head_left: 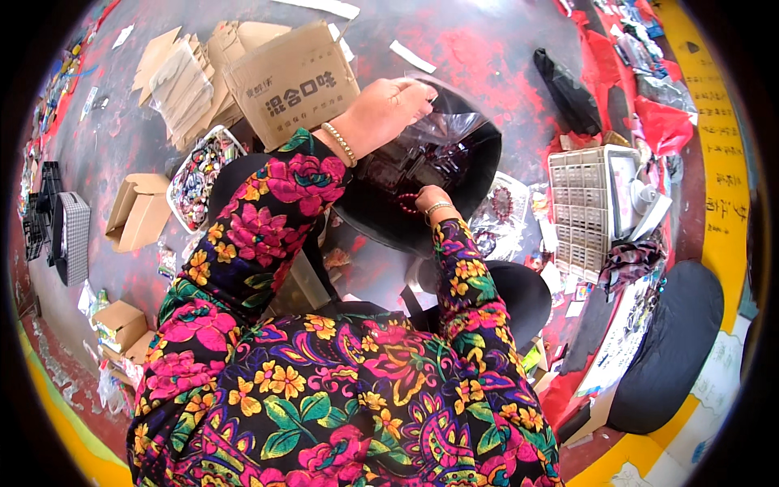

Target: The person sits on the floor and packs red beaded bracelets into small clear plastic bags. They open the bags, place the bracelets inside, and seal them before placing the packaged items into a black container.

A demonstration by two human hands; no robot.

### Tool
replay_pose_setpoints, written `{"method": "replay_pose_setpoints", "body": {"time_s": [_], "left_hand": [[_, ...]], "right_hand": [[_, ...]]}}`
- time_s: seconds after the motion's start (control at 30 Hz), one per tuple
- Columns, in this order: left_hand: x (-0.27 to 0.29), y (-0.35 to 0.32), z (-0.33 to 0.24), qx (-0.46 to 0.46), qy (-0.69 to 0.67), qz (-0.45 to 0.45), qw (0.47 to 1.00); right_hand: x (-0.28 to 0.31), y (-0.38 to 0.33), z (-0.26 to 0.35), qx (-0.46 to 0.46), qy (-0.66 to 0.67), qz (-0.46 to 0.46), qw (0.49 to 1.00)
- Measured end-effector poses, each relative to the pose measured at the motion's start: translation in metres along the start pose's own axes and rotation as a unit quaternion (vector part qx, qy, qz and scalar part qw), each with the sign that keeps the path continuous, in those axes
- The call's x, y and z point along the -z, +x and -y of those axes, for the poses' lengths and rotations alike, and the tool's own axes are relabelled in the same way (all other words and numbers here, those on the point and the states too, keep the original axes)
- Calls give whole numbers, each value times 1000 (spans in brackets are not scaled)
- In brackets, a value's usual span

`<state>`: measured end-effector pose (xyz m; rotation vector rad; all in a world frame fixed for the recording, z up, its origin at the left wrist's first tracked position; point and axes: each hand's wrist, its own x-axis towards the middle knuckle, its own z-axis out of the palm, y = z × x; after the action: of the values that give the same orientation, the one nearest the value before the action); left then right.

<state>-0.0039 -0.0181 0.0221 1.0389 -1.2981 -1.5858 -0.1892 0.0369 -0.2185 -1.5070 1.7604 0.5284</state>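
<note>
A black bucket [479, 162] sits on the floor straight ahead of the person's knees, tilted so its mouth faces them, which keeps its contents within easy reach of both arms. A clear plastic bag [442, 126] lines or fills the mouth of the bucket, and dark red beads [406, 162] show through it, gathered low inside. The left hand [388, 109] is at the near upper rim of the bucket, its fingers curled and pinched on the top edge of the bag, seemingly holding the bag up and open so the beads stay visible. The right hand [430, 199] is at the lower lip of the bucket, loosely closed, with a short string of red beads [408, 204] lying just beside its fingers; whether it actually grips that string I cannot tell, since the fingertips are turned away. Both wrists wear bracelets, and the sleeves are a bright flowered cloth. Left of the bucket stands a brown cardboard box [294, 81], touching or nearly touching it, and farther left again a white tub [201, 174] of mixed coloured pieces. Right of the bucket a white gridded crate [580, 211] stands well apart, with small bagged bracelets [499, 207] lying between the two. Behind the bucket, a black bag [568, 89] lies on the red-stained floor.
</note>
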Motion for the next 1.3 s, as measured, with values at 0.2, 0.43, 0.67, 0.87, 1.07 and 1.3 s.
{"method": "replay_pose_setpoints", "body": {"time_s": [0.2, 0.43, 0.67, 0.87, 1.07, 1.3], "left_hand": [[10, 9, 7, 25, -34, -64, 997], [3, 12, 4, 93, -191, -176, 961], [-3, 2, 0, 125, -290, -138, 939], [-6, -1, 0, 100, -292, -150, 939], [-6, 0, -13, 73, -307, -174, 933], [-6, 1, -22, 37, -312, -172, 934]], "right_hand": [[114, -100, 8, 202, 375, -2, 905], [160, -201, 20, 456, 652, 101, 597], [168, -197, 55, 436, 656, -13, 616], [155, -170, 70, 318, 612, -122, 714], [150, -165, 79, 310, 556, -184, 749], [145, -151, 70, 290, 606, -82, 736]]}}
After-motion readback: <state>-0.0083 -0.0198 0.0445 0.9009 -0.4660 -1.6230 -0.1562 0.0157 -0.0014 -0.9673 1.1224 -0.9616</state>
